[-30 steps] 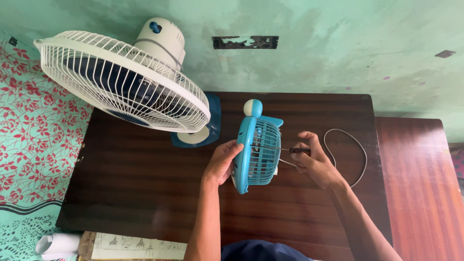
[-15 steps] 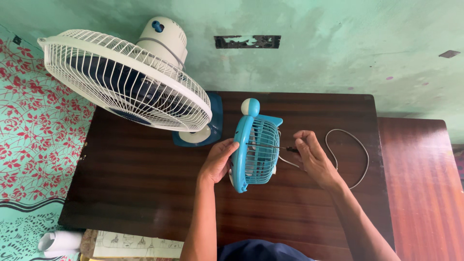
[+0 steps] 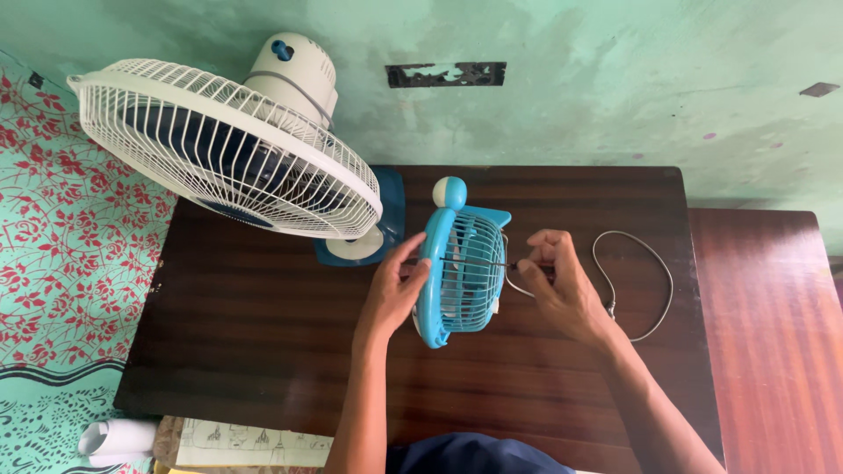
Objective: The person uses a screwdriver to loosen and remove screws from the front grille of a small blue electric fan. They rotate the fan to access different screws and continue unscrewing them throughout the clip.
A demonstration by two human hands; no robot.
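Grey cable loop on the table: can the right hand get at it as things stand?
Probably yes. The grey cable loop lies on the bare table just beyond the right hand, nothing between. But that hand grips a screwdriver poked into the small blue fan, so it isn't free.

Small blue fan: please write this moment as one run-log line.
left hand: steadies small blue fan by front rim | right hand: holds screwdriver through rear grille | surface: dark wooden table
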